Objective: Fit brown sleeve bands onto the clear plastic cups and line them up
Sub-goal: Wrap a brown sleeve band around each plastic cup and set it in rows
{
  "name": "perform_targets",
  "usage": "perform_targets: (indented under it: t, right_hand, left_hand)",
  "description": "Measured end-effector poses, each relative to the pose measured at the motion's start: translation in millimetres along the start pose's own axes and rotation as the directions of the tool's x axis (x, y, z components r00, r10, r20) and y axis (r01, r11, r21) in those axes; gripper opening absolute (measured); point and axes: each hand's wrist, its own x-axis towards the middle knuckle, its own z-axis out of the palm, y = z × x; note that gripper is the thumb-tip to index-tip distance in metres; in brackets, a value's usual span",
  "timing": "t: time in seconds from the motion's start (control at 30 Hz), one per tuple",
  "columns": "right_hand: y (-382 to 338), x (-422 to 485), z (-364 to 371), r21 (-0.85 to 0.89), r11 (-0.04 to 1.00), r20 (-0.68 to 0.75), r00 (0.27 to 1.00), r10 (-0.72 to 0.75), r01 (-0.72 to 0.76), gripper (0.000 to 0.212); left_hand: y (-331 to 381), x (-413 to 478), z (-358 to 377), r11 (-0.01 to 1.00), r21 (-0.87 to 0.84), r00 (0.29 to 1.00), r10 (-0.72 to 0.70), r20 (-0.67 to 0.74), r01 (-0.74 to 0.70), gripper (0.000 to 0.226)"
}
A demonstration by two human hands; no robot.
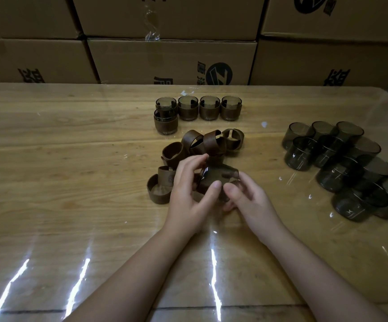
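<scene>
Wood bench point(72, 159): pale planks under clear glossy film, light streaks on near side; a seam line runs across close to near edge.
Far edge: butts against stacked cardboard boxes point(172, 61).
Right edge: slants in at far-right corner; bare cups sit near it.
Open room: broad stretch of wood left of the bands, plus near strip under both forearms; narrower lane betw. bands and bare cups.
L hand point(188, 189): thumb + fingers curled round held cup from left side.
R hand point(251, 201): thumb + fingertips pinch same cup from right side.
Held cup point(218, 176): smoky clear plastic, tilted, betw. both hands at bench centre; lower part looks dark, so can't tell if a band is on it.
Loose bands point(211, 142): brown, heaped just beyond the hands, a few more beside L hand.
Banded cups point(198, 108): four upright in a row at far centre, a fifth just in front of leftmost one.
Bare cups point(339, 159): tight cluster at right, well apart from hands.
Writing: black print on boxes, incl. a round logo point(219, 73) w/ slanted strokes; big characters cut off by bench edge, not readable.
</scene>
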Motion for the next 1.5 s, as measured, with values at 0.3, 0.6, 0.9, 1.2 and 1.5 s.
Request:
perform_targets:
  t: [0.3,0.6,0.9,1.2,1.5]
  right_hand:
    - [1,-6,10,-0.081,0.994,0.016,0.997,-0.071,0.073,0.061]
    - [-6,-11,12,-0.54,0.747,0.116,0.914,-0.39,0.387,0.069]
    - [-5,-13,9,-0.618,0.651,0.088,0.861,-0.5,0.441,0.063]
    - [3,-10,16,-0.554,0.759,-0.048,0.896,-0.441,0.344,0.041]
    - [1,-10,20,-0.087,0.996,-0.101,0.995,0.022,-0.031,0.043]
  left_hand:
    - [-2,2,-1,0.989,-0.119,0.996,-0.085,0.002,0.084,0.026]
    - [-6,11,-4,0.905,-0.335,0.963,-0.268,0.033,0.263,0.025]
    - [-1,7,2,0.79,-0.326,0.852,-0.449,0.27,0.52,0.047]
    - [6,0,5,0.942,0.094,0.92,-0.334,0.204,0.321,0.066]
    - [12,-3,8,0.931,0.352,0.969,-0.168,0.179,0.096,0.065]
